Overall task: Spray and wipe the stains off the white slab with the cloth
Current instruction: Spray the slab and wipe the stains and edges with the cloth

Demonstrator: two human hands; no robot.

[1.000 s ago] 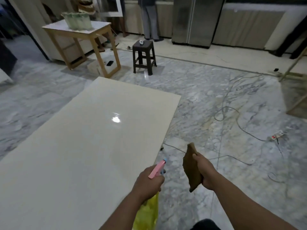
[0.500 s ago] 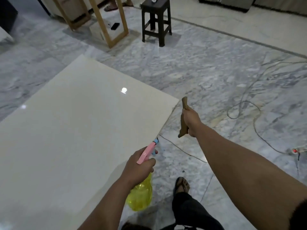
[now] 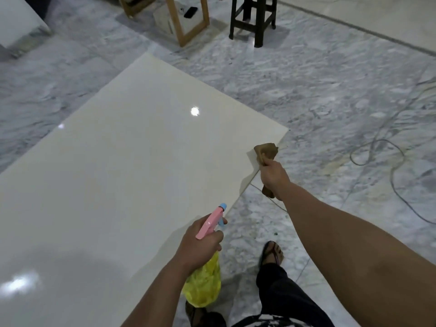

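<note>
The white slab (image 3: 122, 175) lies flat and glossy across the left and middle of the head view. My left hand (image 3: 200, 246) grips a spray bottle (image 3: 204, 286) with a yellow body and a pink trigger head, its nozzle pointing over the slab's right edge. My right hand (image 3: 273, 177) holds a brown cloth (image 3: 266, 151), whose upper end rests on the slab near its far right corner. No stains show clearly on the slab.
Grey marble floor (image 3: 306, 95) surrounds the slab. A dark stool (image 3: 252, 20) and a wooden table leg frame (image 3: 186, 22) stand beyond it. Cables (image 3: 377, 159) trail on the floor at right. My sandalled foot (image 3: 271, 253) stands beside the slab's near edge.
My right hand has moved the cloth from beside the slab's edge onto the slab near its right corner. The view has tilted further down. The spray bottle stays in my left hand.
</note>
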